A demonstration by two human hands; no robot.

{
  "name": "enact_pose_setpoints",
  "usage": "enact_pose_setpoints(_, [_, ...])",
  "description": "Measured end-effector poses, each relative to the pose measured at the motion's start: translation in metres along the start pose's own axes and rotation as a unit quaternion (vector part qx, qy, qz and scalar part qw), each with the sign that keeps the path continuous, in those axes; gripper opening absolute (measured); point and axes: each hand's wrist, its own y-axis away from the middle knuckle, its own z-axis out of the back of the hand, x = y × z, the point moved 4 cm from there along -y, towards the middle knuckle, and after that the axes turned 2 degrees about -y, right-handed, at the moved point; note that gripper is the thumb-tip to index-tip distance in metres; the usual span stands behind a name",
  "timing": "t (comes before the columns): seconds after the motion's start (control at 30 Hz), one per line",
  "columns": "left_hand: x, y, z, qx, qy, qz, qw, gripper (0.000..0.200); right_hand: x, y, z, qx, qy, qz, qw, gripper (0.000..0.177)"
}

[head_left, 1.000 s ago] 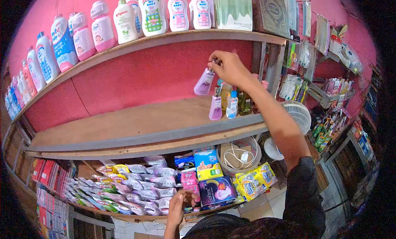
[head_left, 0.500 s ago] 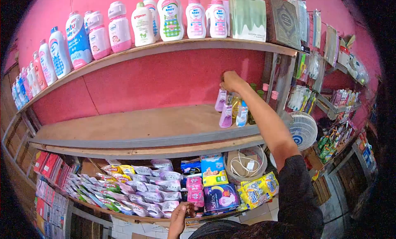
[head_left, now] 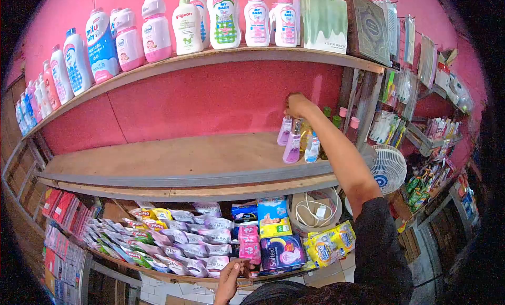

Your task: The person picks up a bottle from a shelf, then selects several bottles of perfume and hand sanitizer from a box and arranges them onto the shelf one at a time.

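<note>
My right hand [head_left: 299,106] reaches over the middle shelf [head_left: 158,152], its fingers closed round the top of a purple bottle [head_left: 284,132] at the back. Just in front stands another purple bottle [head_left: 292,148], beside a small clear bottle with a blue cap [head_left: 312,148]. A yellowish bottle [head_left: 305,127] is partly hidden behind them. Low in the view, my left hand [head_left: 229,278] hangs near the front edge of the lower shelf, close to pink packs [head_left: 249,251]. Its fingers are curled together; whether anything is in them I cannot make out.
Baby powder and lotion bottles [head_left: 224,21] line the upper shelf. Pouches [head_left: 184,236], a purple Softex pack [head_left: 282,252] and yellow packs [head_left: 330,244] fill the lower one. A white fan [head_left: 388,168] stands right of my forearm. A coiled white cable [head_left: 315,213] lies in a round container.
The view has shifted slightly, so the shelves sit a little differently in the frame. My right hand stays on the purple bottle's top, and my left hand remains low with fingers curled.
</note>
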Motion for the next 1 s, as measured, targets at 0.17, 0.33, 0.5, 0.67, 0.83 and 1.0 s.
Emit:
enact_pose_setpoints(0.17, [0.005, -0.003, 0.003, 0.008, -0.019, -0.02, 1.0, 0.049, -0.002, -0.002, -0.003, 0.008, -0.001, -0.016, 1.0, 0.041])
enact_pose_setpoints(0.33, [0.005, -0.001, 0.002, 0.003, -0.017, -0.016, 1.0, 0.05, -0.004, -0.003, -0.004, 0.002, -0.016, -0.004, 1.0, 0.034])
enact_pose_setpoints(0.5, [0.009, -0.002, 0.003, 0.005, -0.027, -0.016, 0.999, 0.051, -0.009, -0.008, -0.013, -0.023, -0.017, 0.008, 1.0, 0.029])
enact_pose_setpoints(0.67, [0.013, -0.002, 0.004, 0.008, -0.029, -0.018, 0.999, 0.049, -0.008, -0.005, -0.011, -0.043, -0.023, 0.0, 0.999, 0.029])
enact_pose_setpoints(0.83, [0.007, 0.001, 0.003, 0.007, -0.023, -0.011, 1.0, 0.047, 0.0, 0.003, 0.0, -0.027, -0.011, -0.014, 0.999, 0.031])
enact_pose_setpoints(1.0, [0.01, 0.004, 0.003, 0.009, -0.029, -0.01, 0.999, 0.044, 0.002, 0.008, 0.003, -0.031, -0.003, 0.005, 1.0, 0.036])
